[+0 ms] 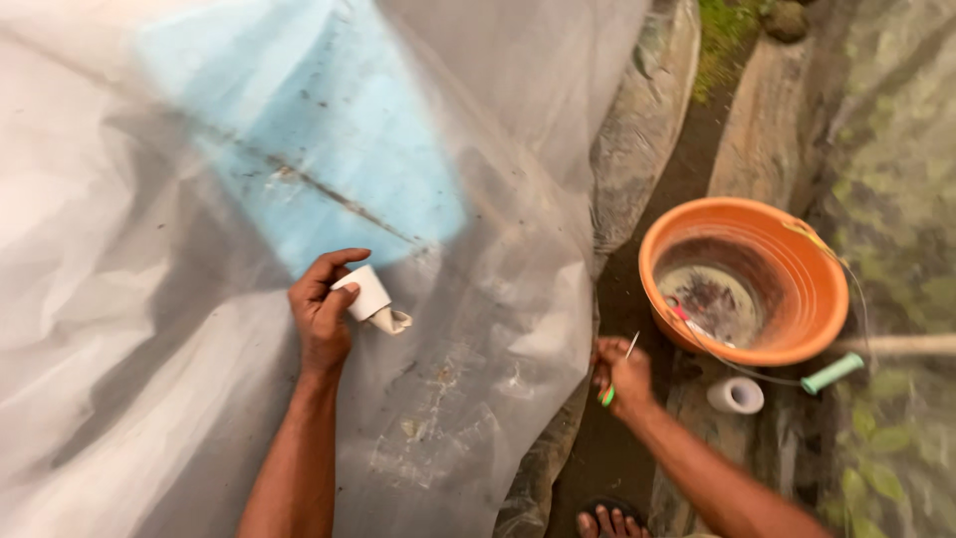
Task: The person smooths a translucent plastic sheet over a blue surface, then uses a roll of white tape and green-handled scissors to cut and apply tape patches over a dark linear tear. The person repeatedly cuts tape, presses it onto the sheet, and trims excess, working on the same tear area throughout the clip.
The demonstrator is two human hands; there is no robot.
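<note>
My left hand (321,309) grips a white roll of tape (366,294) and presses it against a translucent plastic sheet (149,329) that hangs in front of me. A loose end of tape sticks out to the right of the roll. A blue panel (309,130) shows dimly behind the sheet, above the hand. My right hand (622,377) is closed on a small tool with a green handle and a thin metal tip (619,371), held low beside the sheet's right edge.
An orange plastic basin (787,249) with small items inside sits on a concrete ledge at the right. A second white tape roll (735,395) and a green-handled tool (833,373) lie beside it. Toes in a sandal (609,520) show at the bottom. Netting hangs far right.
</note>
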